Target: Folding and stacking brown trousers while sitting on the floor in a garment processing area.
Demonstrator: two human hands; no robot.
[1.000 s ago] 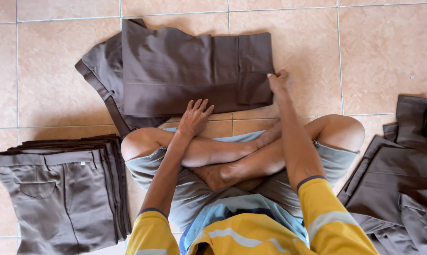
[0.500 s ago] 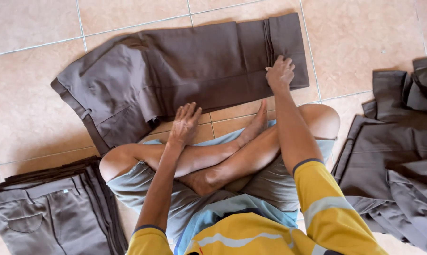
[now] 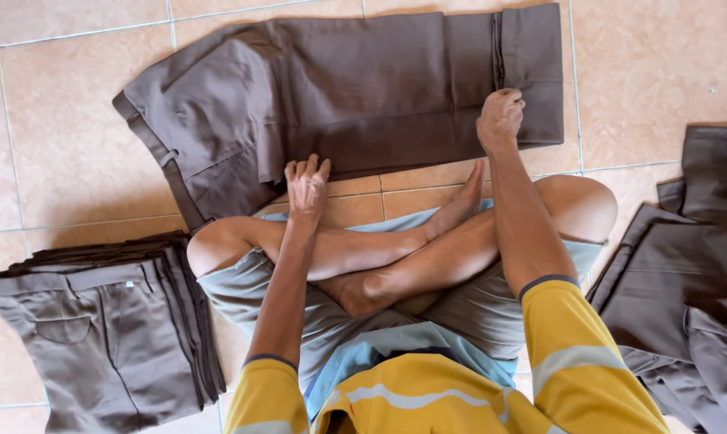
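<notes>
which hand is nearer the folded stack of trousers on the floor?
Left. The left hand rests at the spread trousers' near edge, up and right of the folded stack. The right hand is farther right, at the cuff end.

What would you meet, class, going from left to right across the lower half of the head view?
Neat stack of folded grey-brown trousers → left hand → right hand → loose heap of unfolded dark brown trousers.
</notes>
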